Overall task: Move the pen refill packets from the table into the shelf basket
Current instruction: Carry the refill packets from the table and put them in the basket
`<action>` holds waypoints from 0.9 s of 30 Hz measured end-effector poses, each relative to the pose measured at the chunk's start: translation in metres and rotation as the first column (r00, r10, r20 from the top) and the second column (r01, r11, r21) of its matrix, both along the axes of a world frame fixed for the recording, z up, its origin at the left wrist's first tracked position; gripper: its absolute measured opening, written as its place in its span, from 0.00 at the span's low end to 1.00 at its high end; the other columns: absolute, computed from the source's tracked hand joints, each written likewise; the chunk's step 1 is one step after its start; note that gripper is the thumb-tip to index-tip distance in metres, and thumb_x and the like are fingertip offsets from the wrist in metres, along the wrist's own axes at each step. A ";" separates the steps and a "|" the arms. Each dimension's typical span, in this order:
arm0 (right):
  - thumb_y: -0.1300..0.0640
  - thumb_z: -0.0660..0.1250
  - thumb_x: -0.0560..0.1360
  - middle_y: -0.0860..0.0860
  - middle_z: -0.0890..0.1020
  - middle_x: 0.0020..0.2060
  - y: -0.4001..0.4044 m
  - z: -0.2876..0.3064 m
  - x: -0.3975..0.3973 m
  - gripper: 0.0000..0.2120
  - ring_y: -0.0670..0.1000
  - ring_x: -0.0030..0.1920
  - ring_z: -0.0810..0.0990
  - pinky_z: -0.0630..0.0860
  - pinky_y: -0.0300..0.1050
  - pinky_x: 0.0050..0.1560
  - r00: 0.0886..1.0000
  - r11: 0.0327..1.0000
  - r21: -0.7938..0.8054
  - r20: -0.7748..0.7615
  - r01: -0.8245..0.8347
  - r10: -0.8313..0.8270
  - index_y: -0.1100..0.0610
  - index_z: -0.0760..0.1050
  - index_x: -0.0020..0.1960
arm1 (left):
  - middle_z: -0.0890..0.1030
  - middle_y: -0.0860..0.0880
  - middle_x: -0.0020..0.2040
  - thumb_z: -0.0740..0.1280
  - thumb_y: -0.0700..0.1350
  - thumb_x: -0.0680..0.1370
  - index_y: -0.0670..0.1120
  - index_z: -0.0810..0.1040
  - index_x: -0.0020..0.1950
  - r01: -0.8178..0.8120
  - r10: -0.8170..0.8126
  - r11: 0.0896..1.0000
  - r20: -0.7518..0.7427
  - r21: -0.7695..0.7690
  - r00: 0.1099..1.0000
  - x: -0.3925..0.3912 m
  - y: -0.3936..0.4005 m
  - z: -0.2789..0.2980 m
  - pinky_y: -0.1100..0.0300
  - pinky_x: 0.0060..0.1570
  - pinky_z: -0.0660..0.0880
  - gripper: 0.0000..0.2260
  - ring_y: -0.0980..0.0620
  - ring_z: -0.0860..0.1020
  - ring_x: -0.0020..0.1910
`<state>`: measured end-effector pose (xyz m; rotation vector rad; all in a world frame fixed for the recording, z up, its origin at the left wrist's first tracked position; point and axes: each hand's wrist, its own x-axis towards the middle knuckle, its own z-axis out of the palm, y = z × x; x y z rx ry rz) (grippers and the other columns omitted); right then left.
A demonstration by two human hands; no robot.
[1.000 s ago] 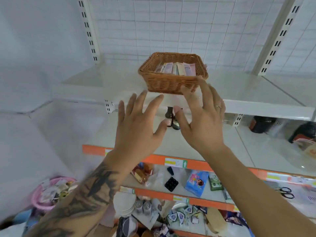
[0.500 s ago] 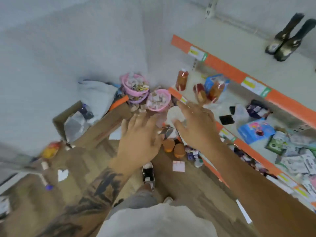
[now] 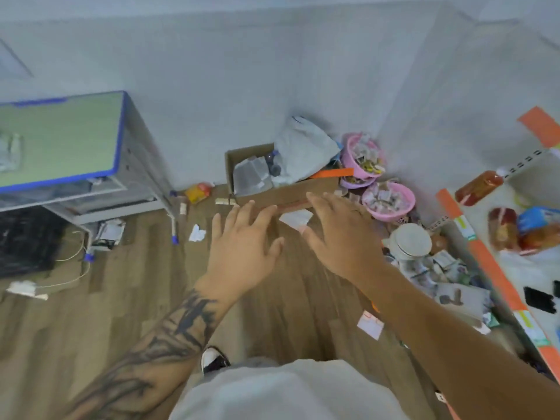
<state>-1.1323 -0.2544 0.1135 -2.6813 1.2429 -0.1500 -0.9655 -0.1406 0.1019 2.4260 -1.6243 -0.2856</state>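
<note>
My left hand [image 3: 242,250] and my right hand [image 3: 342,237] are both held out in front of me above the wooden floor, fingers spread and holding nothing. At the far left stands a table [image 3: 66,137] with a green top and blue edge; something pale and blurred lies at its left edge [image 3: 9,151]. The wicker shelf basket is out of view.
An open cardboard box [image 3: 272,180] with bags sits against the wall. Pink bowls [image 3: 389,200] of small items stand on the floor to its right. Orange-edged shelves [image 3: 491,268] with goods run down the right side. Paper scraps and a cable litter the floor.
The view has swung left and down, from the shelf with the wicker basket to the floor and the table. Both hands stay empty and spread throughout.
</note>
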 end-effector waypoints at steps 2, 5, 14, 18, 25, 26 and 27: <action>0.36 0.58 0.82 0.54 0.71 0.77 0.017 0.000 0.047 0.30 0.57 0.77 0.68 0.63 0.60 0.76 0.999 0.999 0.010 -0.011 -0.047 0.047 0.47 0.62 0.80 | 0.64 0.47 0.81 0.61 0.63 0.81 0.60 0.60 0.81 -0.053 0.053 0.999 0.005 0.005 0.999 0.044 0.023 0.001 0.35 0.78 0.54 0.29 0.42 0.60 0.81; 0.36 0.57 0.83 0.53 0.67 0.79 0.049 -0.003 0.117 0.31 0.55 0.79 0.65 0.61 0.59 0.78 0.992 0.992 0.028 -0.029 -0.120 0.121 0.46 0.59 0.81 | 0.62 0.47 0.81 0.61 0.62 0.82 0.59 0.59 0.81 -0.134 0.134 0.991 -0.002 0.015 0.991 0.108 0.062 0.000 0.35 0.79 0.51 0.28 0.42 0.58 0.81; 0.35 0.57 0.82 0.52 0.66 0.79 0.123 -0.027 0.287 0.32 0.55 0.79 0.64 0.61 0.57 0.79 0.961 0.956 0.130 -0.053 -0.263 0.271 0.46 0.56 0.82 | 0.59 0.46 0.83 0.60 0.62 0.82 0.60 0.57 0.81 -0.315 0.319 0.945 -0.045 0.087 0.947 0.256 0.156 -0.020 0.36 0.80 0.49 0.28 0.42 0.56 0.82; 0.34 0.55 0.82 0.52 0.63 0.80 0.141 -0.038 0.330 0.32 0.55 0.80 0.61 0.57 0.56 0.79 0.944 0.936 0.187 -0.090 -0.297 0.317 0.44 0.53 0.82 | 0.58 0.46 0.83 0.60 0.62 0.83 0.60 0.56 0.82 -0.342 0.352 0.932 -0.077 0.117 0.933 0.286 0.177 -0.030 0.36 0.80 0.48 0.29 0.42 0.54 0.82; 0.34 0.54 0.82 0.52 0.60 0.81 0.145 -0.051 0.396 0.31 0.55 0.79 0.62 0.58 0.54 0.78 0.885 0.885 0.202 -0.124 -0.420 0.449 0.44 0.55 0.82 | 0.58 0.46 0.83 0.60 0.62 0.82 0.60 0.55 0.82 -0.480 0.495 0.867 -0.126 0.133 0.860 0.336 0.191 -0.048 0.36 0.80 0.48 0.29 0.42 0.55 0.82; 0.35 0.55 0.82 0.52 0.59 0.82 0.141 -0.051 0.409 0.31 0.55 0.80 0.61 0.58 0.54 0.79 0.880 0.878 0.201 -0.112 -0.435 0.462 0.45 0.56 0.82 | 0.58 0.46 0.83 0.60 0.62 0.82 0.60 0.55 0.82 -0.502 0.516 0.855 -0.127 0.130 0.847 0.345 0.191 -0.048 0.36 0.80 0.47 0.29 0.42 0.54 0.82; 0.35 0.56 0.82 0.51 0.58 0.82 0.137 -0.052 0.424 0.31 0.55 0.80 0.61 0.58 0.54 0.79 0.874 0.870 0.194 -0.098 -0.453 0.476 0.45 0.57 0.82 | 0.58 0.46 0.83 0.60 0.62 0.82 0.60 0.55 0.82 -0.524 0.537 0.843 -0.127 0.125 0.834 0.354 0.191 -0.049 0.36 0.80 0.47 0.30 0.42 0.54 0.82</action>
